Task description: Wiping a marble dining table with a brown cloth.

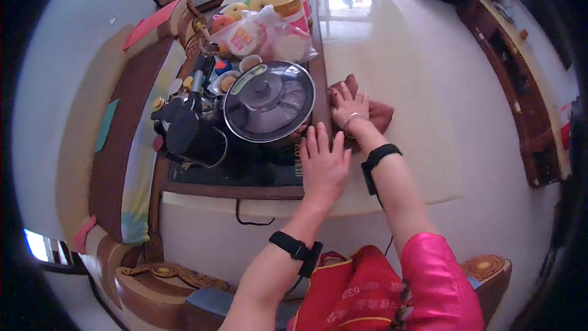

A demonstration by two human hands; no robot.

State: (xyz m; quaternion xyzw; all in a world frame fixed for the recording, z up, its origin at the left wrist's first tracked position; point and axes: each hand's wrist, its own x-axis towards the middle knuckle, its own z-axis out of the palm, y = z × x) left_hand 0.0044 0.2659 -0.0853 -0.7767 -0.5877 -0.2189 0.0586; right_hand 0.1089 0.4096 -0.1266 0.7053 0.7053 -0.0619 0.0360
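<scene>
My right hand [350, 108] lies palm down with spread fingers on a bunched brown cloth [380, 117], holding it down against the pale surface [413, 156] beside the table's dark wooden rim [323, 82]. Palm down near that rim is my left hand [324, 165], fingers apart and nothing in it. A large round glass lid [266, 115] with a steel edge and dark knob sits just beyond its fingertips; what the lid covers is mostly hidden. Left of the lid stands a black pot [193, 138] with a handle, on the dark glossy tabletop [239, 170].
Plastic bags [289, 46], fruit [236, 9] and lidded tubs [289, 4] crowd the table's far end. Small bowls [250, 62] and bottles [158, 103] stand around the pot. A black cable [252, 223] hangs at the near edge. A wooden sofa [124, 87] flanks the left.
</scene>
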